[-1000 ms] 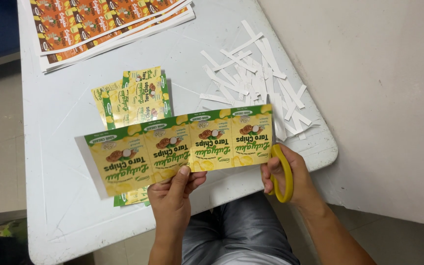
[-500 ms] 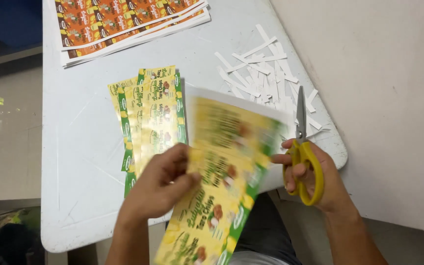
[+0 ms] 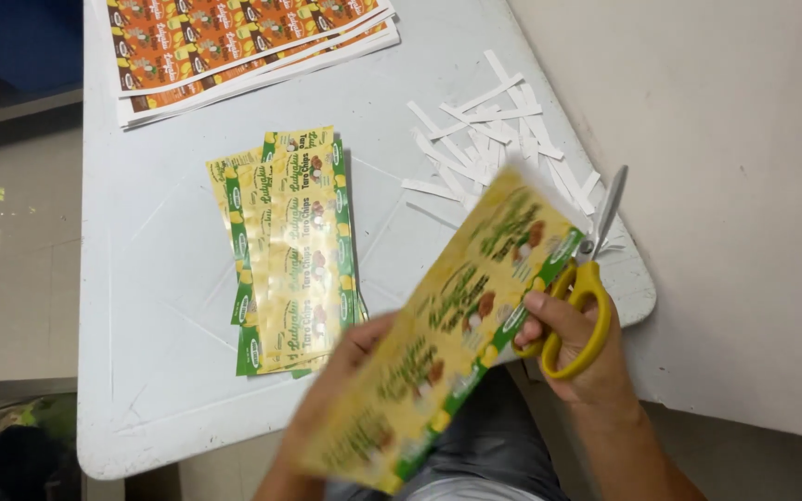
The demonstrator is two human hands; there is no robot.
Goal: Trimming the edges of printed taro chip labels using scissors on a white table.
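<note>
One pair of yellow-handled scissors [image 3: 579, 297], one yellow label strip in hand [image 3: 447, 334], two label stacks on the table, many white paper offcuts [image 3: 489, 139].

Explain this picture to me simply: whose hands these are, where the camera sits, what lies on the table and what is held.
The camera is worn on a person's head and looks down at their own two bare hands. The left hand holds a yellow printed strip, blurred by motion. The right hand grips yellow scissors at the strip's edge. On the white table lie a stack of cut strips, white paper trimmings and, at the far edge, orange printed sheets.
</note>
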